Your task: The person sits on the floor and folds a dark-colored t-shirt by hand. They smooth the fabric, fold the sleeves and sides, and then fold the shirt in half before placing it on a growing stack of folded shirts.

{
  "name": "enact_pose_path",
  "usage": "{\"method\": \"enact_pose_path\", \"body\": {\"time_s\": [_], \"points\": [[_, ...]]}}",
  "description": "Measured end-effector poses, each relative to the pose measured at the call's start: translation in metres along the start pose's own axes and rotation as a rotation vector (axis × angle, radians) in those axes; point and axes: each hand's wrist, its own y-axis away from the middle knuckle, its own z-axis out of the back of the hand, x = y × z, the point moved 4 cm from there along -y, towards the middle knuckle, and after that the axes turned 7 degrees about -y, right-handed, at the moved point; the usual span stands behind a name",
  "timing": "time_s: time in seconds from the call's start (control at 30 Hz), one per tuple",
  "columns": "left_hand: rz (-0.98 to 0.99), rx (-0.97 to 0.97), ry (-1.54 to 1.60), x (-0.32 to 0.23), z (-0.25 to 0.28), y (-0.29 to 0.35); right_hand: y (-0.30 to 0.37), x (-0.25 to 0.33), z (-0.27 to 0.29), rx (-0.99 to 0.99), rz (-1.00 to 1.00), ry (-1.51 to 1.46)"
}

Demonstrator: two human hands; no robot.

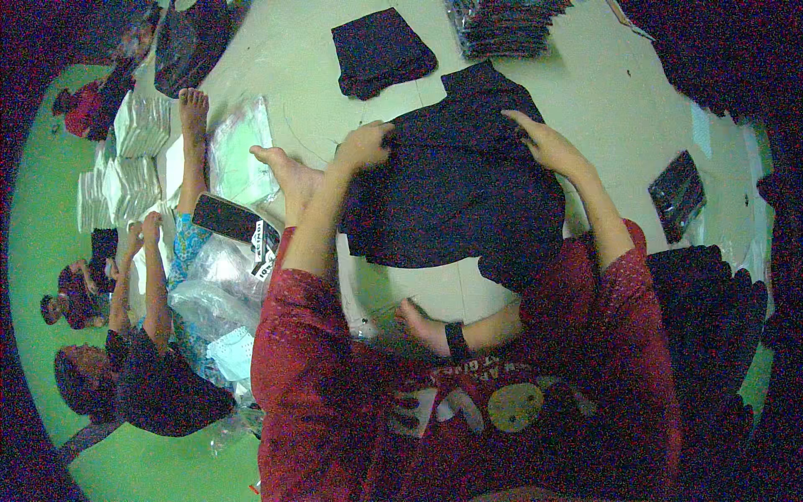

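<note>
A black garment [452,180] lies spread on the pale floor in front of me, creased, with uneven edges. My left hand [366,145] is closed on its upper left edge, the fingers curled and slightly blurred. On the opposite side, my right hand [552,151] rests against the upper right edge with thumb and fingers apart. Just beyond the garment sits a folded black garment [383,52], separate from both hands.
At the far side stands a stack of plastic-wrapped dark packs [506,29]. One wrapped pack [677,194] and a black clothes pile [707,305] are right. Left are a phone [224,217], clear bags [222,272], white stacks [138,125] and a seated person [167,381].
</note>
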Motion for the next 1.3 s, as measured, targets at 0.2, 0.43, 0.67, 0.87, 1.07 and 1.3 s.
{"method": "enact_pose_path", "body": {"time_s": [0.2, 0.43, 0.67, 0.87, 1.07, 1.3], "points": [[0.041, 0.275, 0.219, 0.054, -0.002, 0.022, -0.004, -0.014, 0.007, 0.02, -0.095, 0.011], [0.091, 0.192, 0.183, 0.065, 0.008, 0.032, -0.006, -0.016, 0.017, -0.039, -0.019, -0.022], [0.067, -0.058, 0.326, 0.055, 0.013, 0.034, -0.007, -0.019, 0.016, 0.016, -0.054, -0.057], [0.105, 0.206, 0.119, 0.071, 0.011, 0.037, -0.01, -0.019, 0.021, -0.026, 0.032, -0.004], [0.189, 0.243, 0.246, 0.084, 0.021, 0.053, -0.01, -0.02, 0.023, -0.021, -0.009, -0.052], [0.47, -0.112, 0.243, 0.068, 0.023, 0.082, 0.002, -0.011, 0.021, -0.02, -0.038, -0.043]]}}
